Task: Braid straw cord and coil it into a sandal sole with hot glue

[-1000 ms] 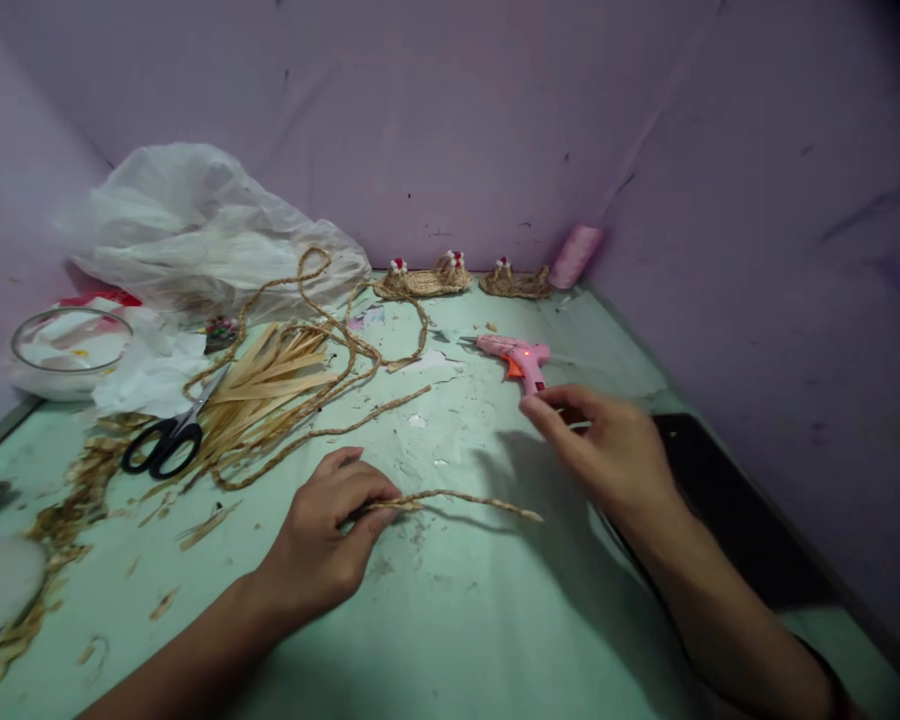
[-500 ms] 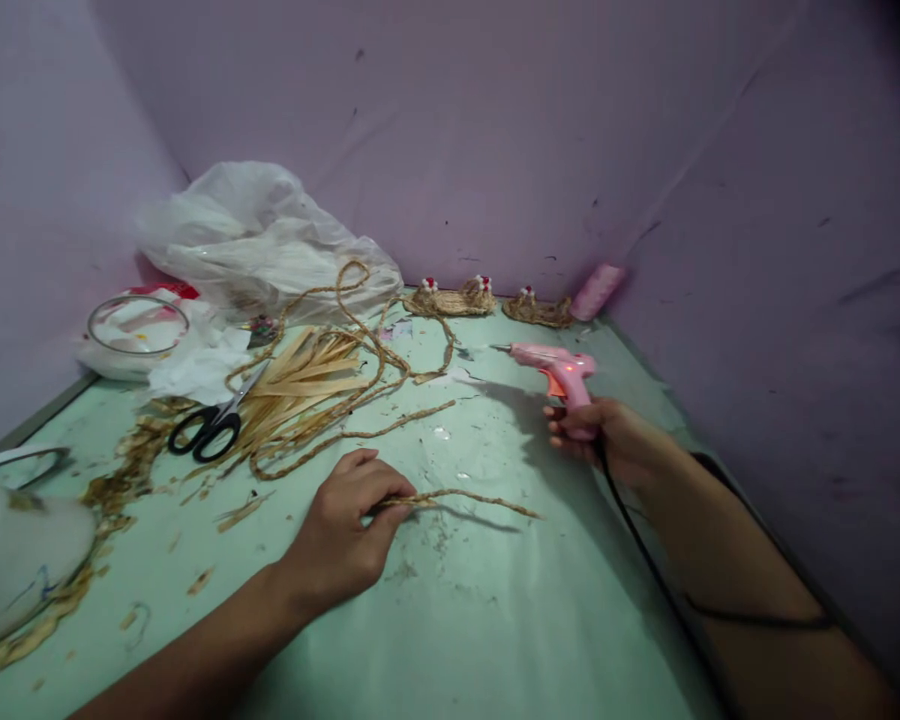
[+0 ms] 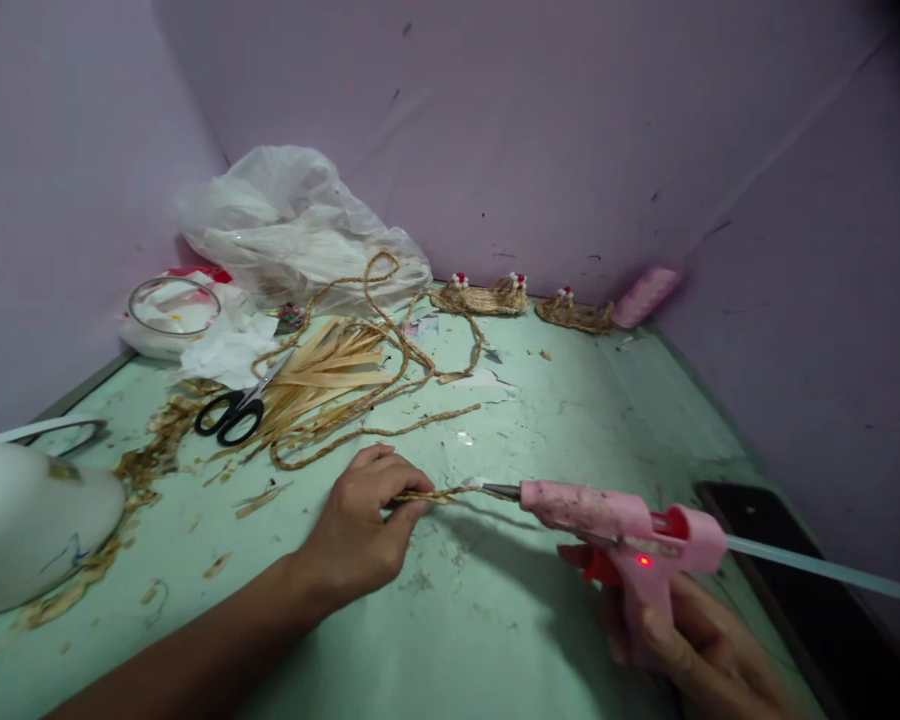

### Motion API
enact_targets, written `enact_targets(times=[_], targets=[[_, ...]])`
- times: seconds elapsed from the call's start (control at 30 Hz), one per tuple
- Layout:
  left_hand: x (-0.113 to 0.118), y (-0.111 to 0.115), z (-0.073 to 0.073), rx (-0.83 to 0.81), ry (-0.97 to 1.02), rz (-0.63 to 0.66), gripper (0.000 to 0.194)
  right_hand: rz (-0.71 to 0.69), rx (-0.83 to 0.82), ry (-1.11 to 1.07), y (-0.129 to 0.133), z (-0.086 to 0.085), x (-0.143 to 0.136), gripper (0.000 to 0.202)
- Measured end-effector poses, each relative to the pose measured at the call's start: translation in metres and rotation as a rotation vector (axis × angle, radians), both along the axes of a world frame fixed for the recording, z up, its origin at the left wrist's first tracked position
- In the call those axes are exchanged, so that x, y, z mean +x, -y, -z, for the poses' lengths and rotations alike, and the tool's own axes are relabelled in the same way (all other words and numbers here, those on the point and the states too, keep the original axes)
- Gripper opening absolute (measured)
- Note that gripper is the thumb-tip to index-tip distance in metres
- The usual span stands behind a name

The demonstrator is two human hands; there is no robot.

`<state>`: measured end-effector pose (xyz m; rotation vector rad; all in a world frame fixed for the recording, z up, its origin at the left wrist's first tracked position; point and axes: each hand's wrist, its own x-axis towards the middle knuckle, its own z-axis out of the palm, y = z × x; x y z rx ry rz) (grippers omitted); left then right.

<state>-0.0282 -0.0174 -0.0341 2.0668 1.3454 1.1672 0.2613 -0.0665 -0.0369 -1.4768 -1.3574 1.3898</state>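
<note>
The left hand (image 3: 375, 515) pinches one end of a braided cord (image 3: 450, 494) above the counter (image 3: 495, 630). The right hand (image 3: 682, 630) grips a pink glue gun (image 3: 592, 510) by its handle (red indicator lit), nozzle directed left, its tip at the cord. A clear glue stick (image 3: 825, 568) extends from the rear. Scissors (image 3: 232, 412) lie beside the straw strips (image 3: 330, 375), left of the looped rope (image 3: 409, 365).
</note>
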Motion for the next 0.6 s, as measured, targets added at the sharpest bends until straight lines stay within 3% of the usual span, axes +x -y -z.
enact_targets(times=[0.13, 0.23, 0.3, 0.4, 0.6], targets=[[-0.001, 0.000, 0.002, -0.035, -0.012, -0.029, 0.009, 0.017, 0.028, -0.017, -0.006, -0.001, -0.002, 0.031], [-0.001, -0.001, 0.002, -0.036, -0.026, -0.066, 0.008, 0.120, 0.164, -0.029, -0.018, -0.015, -0.008, 0.033], [-0.001, -0.001, 0.001, -0.033, -0.042, -0.078, 0.009, 0.224, 0.230, 0.113, -0.030, -0.027, -0.012, 0.030], [0.000, -0.002, 0.000, -0.027, -0.051, -0.072, 0.010, 0.227, 0.250, 0.145, -0.043, -0.041, -0.017, 0.025], [-0.001, 0.002, -0.003, -0.021, -0.048, 0.094, 0.010, 0.140, 0.149, -0.095, -0.040, -0.032, -0.028, 0.031]])
